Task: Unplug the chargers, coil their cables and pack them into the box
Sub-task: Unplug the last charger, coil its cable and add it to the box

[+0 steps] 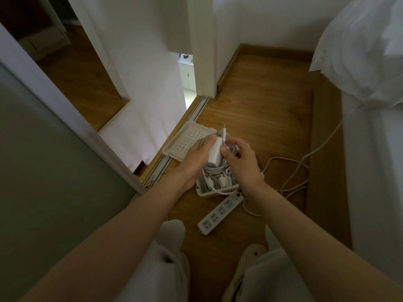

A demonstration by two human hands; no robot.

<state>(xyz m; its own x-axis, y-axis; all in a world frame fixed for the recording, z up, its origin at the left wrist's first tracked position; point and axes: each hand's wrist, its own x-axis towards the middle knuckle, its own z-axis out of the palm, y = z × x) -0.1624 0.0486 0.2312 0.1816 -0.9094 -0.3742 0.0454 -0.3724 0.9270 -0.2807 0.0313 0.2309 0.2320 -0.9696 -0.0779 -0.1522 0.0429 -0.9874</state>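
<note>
My left hand (194, 162) grips a white charger brick (214, 154) with its grey cable wound in loops around it. My right hand (238, 159) pinches the cable's free end, whose white connector (224, 132) sticks up above the fingers. Both hands hover just over a small white box (216, 191) on the wooden floor. Inside the box lie other coiled cables and a small white charger (224, 181). A white power strip (220, 212) rests on the floor just in front of the box, all its sockets bare.
The box's perforated white lid (185, 141) lies beside a sliding door track at the left. A loose white cord (292, 177) snakes over the floor to the right toward a bed with white sheets (370, 127). My knees and slippers are at the bottom.
</note>
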